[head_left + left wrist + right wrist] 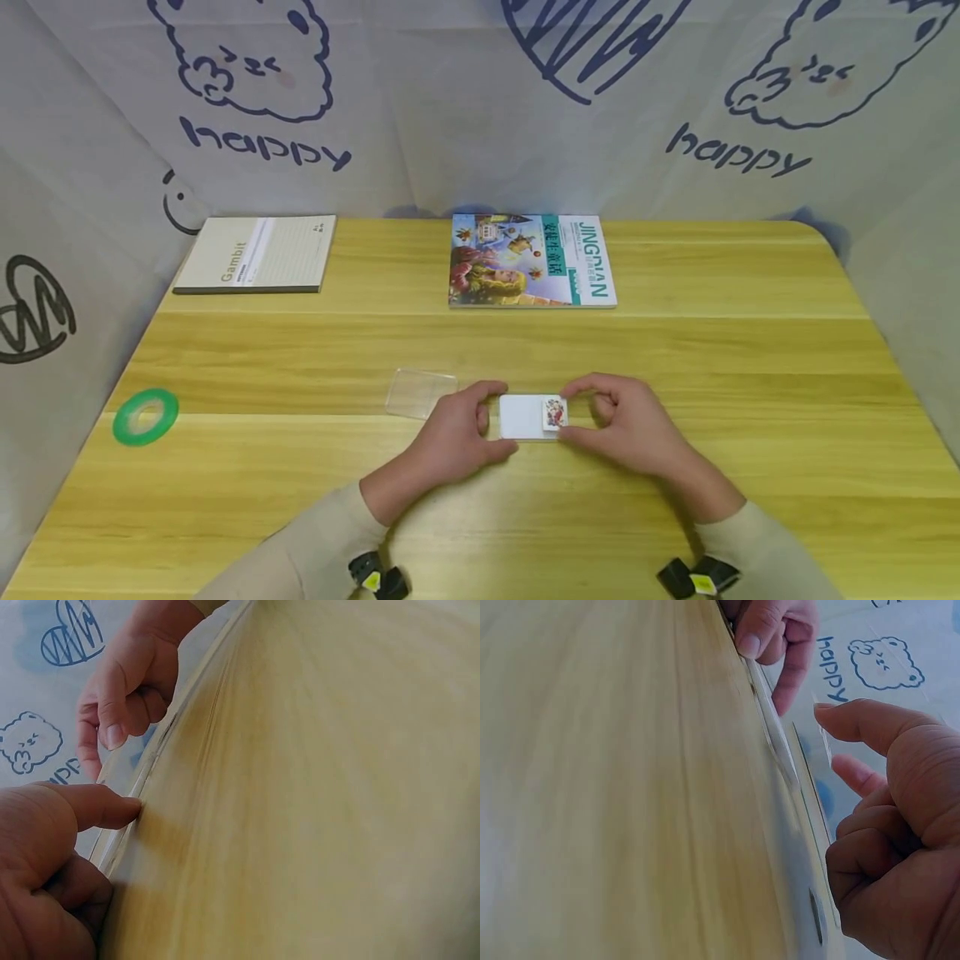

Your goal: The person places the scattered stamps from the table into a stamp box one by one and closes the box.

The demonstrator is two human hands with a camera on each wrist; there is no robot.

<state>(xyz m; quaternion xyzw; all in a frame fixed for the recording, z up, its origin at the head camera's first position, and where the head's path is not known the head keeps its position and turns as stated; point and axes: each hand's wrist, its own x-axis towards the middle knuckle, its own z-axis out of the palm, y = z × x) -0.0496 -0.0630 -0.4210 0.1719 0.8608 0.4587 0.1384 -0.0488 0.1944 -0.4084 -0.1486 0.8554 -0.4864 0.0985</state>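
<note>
A flat white rectangular piece (pixel 521 417) lies on the table in front of me. My left hand (pixel 457 429) holds it at its left end, thumb at the near edge and index finger at the far edge. Over its right end, my right hand (pixel 628 425) pinches a small square card (pixel 555 414) with a colourful picture, between thumb and index finger. From the right wrist view, the card (pixel 823 735) appears as a thin edge, raised above the white piece (pixel 776 731). A clear plastic lid-like tray (pixel 420 393) lies just behind my left hand.
A roll of green tape (pixel 146 417) lies at the table's left side. Along the back edge are a Gambit notebook (pixel 258 254) and a colourful storybook (pixel 532 261). White cloth with drawings (pixel 442 108) hangs behind the wooden table (pixel 712 350).
</note>
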